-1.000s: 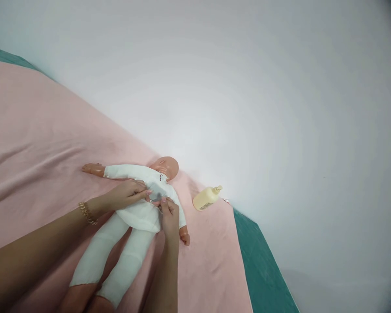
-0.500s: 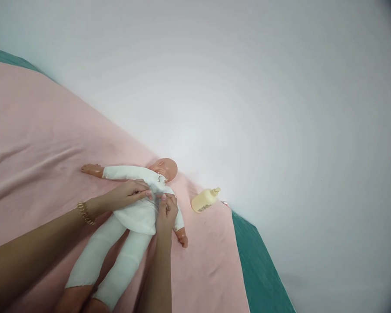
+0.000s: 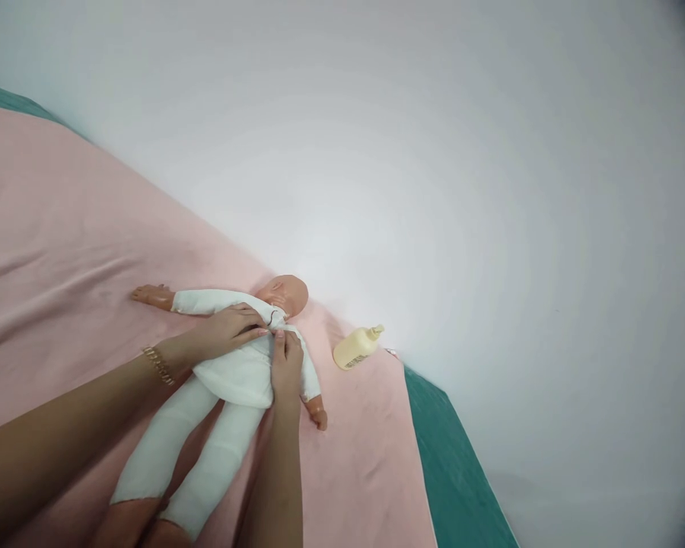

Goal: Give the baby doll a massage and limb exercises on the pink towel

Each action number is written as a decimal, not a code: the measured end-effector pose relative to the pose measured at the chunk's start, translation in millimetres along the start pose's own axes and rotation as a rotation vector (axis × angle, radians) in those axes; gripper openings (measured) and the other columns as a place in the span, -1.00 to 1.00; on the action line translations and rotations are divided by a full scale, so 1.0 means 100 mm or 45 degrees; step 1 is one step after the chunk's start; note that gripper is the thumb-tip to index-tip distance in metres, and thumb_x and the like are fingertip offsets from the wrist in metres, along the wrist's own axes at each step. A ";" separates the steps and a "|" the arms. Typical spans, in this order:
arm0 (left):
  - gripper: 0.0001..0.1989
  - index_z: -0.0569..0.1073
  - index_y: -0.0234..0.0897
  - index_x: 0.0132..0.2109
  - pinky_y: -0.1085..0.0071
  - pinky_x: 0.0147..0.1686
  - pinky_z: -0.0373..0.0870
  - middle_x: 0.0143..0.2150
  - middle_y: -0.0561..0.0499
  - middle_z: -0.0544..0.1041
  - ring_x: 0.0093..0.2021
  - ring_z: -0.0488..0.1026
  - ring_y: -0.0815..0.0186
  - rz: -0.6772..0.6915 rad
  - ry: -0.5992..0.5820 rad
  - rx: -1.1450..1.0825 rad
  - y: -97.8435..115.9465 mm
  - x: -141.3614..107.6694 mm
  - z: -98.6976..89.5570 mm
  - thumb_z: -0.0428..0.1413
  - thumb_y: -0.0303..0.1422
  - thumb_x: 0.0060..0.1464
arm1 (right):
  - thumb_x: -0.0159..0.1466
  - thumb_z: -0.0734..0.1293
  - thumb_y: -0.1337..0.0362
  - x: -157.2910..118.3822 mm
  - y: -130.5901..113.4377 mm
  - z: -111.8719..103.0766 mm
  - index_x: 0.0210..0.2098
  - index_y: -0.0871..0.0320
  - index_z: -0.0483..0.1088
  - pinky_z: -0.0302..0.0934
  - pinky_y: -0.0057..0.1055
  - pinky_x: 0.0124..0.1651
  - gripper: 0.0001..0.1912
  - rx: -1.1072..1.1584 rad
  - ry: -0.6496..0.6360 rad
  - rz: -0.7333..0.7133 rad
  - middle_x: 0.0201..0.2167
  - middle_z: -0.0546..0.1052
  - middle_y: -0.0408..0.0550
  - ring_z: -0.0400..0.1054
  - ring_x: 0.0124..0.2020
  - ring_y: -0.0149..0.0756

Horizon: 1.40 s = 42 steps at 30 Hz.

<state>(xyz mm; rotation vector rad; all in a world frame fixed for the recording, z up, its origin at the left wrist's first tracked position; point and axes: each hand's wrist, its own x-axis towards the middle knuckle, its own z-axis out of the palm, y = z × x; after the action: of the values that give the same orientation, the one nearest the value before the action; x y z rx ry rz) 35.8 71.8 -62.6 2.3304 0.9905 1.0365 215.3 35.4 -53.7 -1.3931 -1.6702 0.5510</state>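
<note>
A baby doll point(image 3: 237, 377) in a white top and white leggings lies on its back, arms spread, its head toward the wall. My left hand point(image 3: 228, 332), with a gold bracelet point(image 3: 158, 365) at the wrist, reaches across its chest. Thumb and fingers close on the white top point(image 3: 234, 380) just below the neck. My right hand point(image 3: 287, 361) pinches the same cloth from the other side, its thumb tip close to my left fingers. Whatever lies between the fingertips is too small to make out. A dark thread-like mark shows at the doll's neckline.
A pale yellow pump bottle point(image 3: 357, 348) stands right of the doll, near the wall. A pink sheet point(image 3: 365, 464) with creases at left covers the green surface point(image 3: 457, 457), which shows at both ends. The white wall point(image 3: 434, 190) rises along the far edge.
Both hands have shifted slightly up the doll's chest toward its neck, with their fingertips closer together. The doll and bottle appear a little further left in view.
</note>
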 end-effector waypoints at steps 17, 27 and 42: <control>-0.51 0.47 -0.34 0.12 0.19 0.24 0.16 0.14 -0.15 0.51 0.18 0.35 0.10 0.072 0.047 0.076 -0.03 -0.04 0.04 -0.12 -0.06 0.40 | 0.43 0.11 0.05 -0.07 0.04 0.06 -0.03 0.18 0.50 0.14 -0.15 0.25 -0.55 0.095 0.106 -0.056 0.02 0.56 0.08 0.35 0.12 -0.14; -0.57 0.50 -0.31 0.06 0.17 0.20 0.24 0.09 -0.12 0.54 0.15 0.38 0.09 -0.008 0.015 0.017 -0.03 -0.06 0.05 -0.07 -0.09 0.38 | 0.44 0.09 0.11 -0.04 0.03 0.06 -0.10 0.16 0.53 0.21 -0.19 0.18 -0.57 -0.006 0.068 -0.071 -0.06 0.60 0.05 0.41 0.03 -0.15; -0.50 0.44 -0.33 0.15 0.10 0.25 0.19 0.19 -0.20 0.47 0.22 0.33 0.04 -0.033 0.029 0.056 -0.07 -0.05 0.14 -0.09 -0.04 0.37 | 0.45 0.07 0.00 -0.03 0.10 0.07 0.14 0.18 0.47 0.02 -0.05 0.37 -0.45 -0.077 -0.019 -0.089 0.19 0.49 0.09 0.27 0.27 -0.10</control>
<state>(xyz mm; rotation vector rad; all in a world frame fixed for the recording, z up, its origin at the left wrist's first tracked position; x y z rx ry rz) 41.2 72.2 -78.2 2.3393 1.0596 1.0431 214.9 37.1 -66.3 -1.3711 -1.7531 0.4756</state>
